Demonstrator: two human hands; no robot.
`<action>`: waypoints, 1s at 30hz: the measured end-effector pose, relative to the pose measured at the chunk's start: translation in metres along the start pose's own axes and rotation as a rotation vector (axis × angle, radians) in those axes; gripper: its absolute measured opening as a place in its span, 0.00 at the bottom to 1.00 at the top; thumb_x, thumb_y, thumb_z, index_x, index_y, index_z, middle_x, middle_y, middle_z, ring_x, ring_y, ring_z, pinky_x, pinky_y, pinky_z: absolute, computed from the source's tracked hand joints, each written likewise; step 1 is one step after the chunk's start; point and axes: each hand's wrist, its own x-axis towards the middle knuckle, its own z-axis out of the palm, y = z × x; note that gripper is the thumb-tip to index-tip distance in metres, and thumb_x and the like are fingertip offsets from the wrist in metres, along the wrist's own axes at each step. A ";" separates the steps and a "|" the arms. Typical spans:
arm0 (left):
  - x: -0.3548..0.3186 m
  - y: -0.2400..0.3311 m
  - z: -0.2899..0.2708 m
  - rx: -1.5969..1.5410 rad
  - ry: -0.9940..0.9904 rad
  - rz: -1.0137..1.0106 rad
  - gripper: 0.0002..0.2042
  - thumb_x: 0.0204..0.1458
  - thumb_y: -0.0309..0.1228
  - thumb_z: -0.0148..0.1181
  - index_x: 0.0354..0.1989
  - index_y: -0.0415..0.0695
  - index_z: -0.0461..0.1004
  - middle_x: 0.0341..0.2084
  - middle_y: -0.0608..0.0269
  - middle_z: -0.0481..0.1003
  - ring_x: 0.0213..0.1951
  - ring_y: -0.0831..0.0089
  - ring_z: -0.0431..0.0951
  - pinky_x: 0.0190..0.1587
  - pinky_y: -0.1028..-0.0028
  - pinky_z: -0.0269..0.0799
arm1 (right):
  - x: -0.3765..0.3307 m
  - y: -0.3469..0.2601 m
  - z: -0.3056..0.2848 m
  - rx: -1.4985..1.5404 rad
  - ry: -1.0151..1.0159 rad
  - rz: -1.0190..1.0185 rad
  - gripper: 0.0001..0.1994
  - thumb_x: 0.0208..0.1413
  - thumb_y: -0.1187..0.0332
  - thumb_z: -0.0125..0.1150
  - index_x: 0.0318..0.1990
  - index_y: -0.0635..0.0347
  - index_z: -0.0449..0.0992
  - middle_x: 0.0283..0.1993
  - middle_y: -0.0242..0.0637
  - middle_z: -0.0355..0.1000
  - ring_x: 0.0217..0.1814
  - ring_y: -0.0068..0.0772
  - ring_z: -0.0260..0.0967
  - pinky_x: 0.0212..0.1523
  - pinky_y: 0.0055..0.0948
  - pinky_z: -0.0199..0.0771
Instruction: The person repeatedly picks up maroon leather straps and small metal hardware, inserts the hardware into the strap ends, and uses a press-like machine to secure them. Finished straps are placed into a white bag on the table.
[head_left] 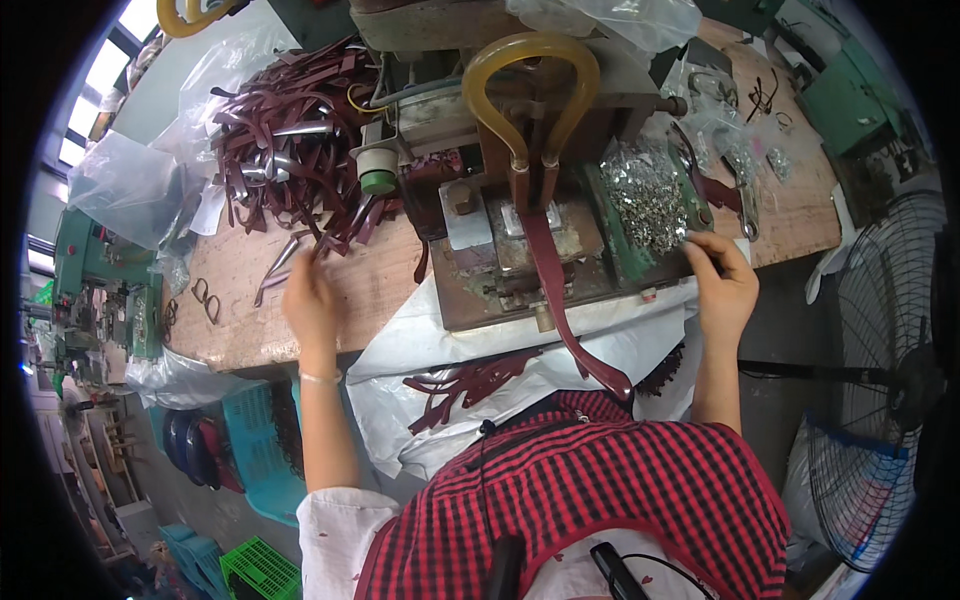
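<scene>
My left hand [310, 300] reaches onto the wooden bench [380, 275], fingers closing on a dark red strap at the near edge of a big heap of dark red straps with metal ends [290, 150]. My right hand [722, 280] pinches at a pile of small silver metal fittings [650, 200] in a green tray. Between my hands stands a metal press machine [520, 200] with a yellow looped hose [530, 80]. One long dark red strap [560, 300] lies on the press bed and hangs toward my lap.
White plastic sheeting [450, 350] with several dark red straps [470, 380] covers my lap. Clear plastic bags [120, 180] lie at the bench's left. A floor fan [880, 380] stands on the right. Teal and green crates [255, 450] sit on the floor at left.
</scene>
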 end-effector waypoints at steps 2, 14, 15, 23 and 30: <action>0.023 0.025 0.012 -0.031 -0.121 -0.017 0.09 0.61 0.26 0.55 0.48 0.41 0.75 0.38 0.47 0.80 0.38 0.48 0.80 0.37 0.61 0.74 | -0.002 -0.041 0.020 0.151 -0.146 -0.002 0.08 0.54 0.79 0.66 0.41 0.65 0.82 0.38 0.31 0.79 0.41 0.19 0.74 0.46 0.21 0.73; 0.024 0.101 0.010 -0.845 0.087 -0.293 0.08 0.67 0.29 0.53 0.36 0.38 0.71 0.28 0.65 0.77 0.26 0.82 0.75 0.27 0.83 0.68 | 0.015 -0.098 0.109 0.472 -0.369 0.042 0.18 0.49 0.76 0.67 0.49 0.69 0.73 0.38 0.38 0.80 0.41 0.23 0.76 0.45 0.25 0.73; 0.028 0.103 0.001 -0.831 0.071 -0.221 0.09 0.67 0.30 0.52 0.36 0.38 0.70 0.28 0.62 0.77 0.26 0.81 0.75 0.27 0.82 0.69 | 0.015 -0.098 0.109 0.492 -0.370 0.060 0.18 0.49 0.76 0.67 0.49 0.69 0.73 0.38 0.38 0.80 0.41 0.22 0.75 0.45 0.24 0.73; 0.101 0.205 -0.071 -0.858 0.236 0.253 0.09 0.68 0.28 0.48 0.37 0.35 0.70 0.32 0.50 0.79 0.30 0.73 0.78 0.29 0.77 0.73 | 0.008 -0.122 0.116 0.679 -0.387 0.185 0.20 0.51 0.78 0.65 0.53 0.68 0.71 0.37 0.36 0.79 0.39 0.21 0.74 0.43 0.22 0.72; 0.063 0.209 -0.060 -0.786 0.088 0.590 0.01 0.56 0.19 0.57 0.34 0.34 0.73 0.33 0.47 0.81 0.31 0.61 0.82 0.35 0.69 0.79 | -0.016 -0.135 0.081 0.480 -0.385 -0.116 0.20 0.54 0.75 0.60 0.56 0.65 0.73 0.52 0.46 0.76 0.60 0.40 0.71 0.60 0.33 0.69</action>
